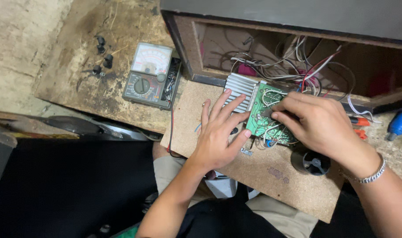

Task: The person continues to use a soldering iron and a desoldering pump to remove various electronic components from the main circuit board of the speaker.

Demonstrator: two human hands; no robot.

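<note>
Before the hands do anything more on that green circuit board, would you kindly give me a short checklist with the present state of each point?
1. Left hand steadies the work, fingers spread flat over the finned heat sink: ok.
2. Right hand on the green circuit board, fingertips pinched at it: ok.
3. What the right fingertips pinch: cannot tell.
4. Board rests on the particle-board panel: ok.
5. Wires from the open cabinet run to the board, tangled close to the right hand: not ok.
6. Analog multimeter within reach, left of the panel: ok.
</note>
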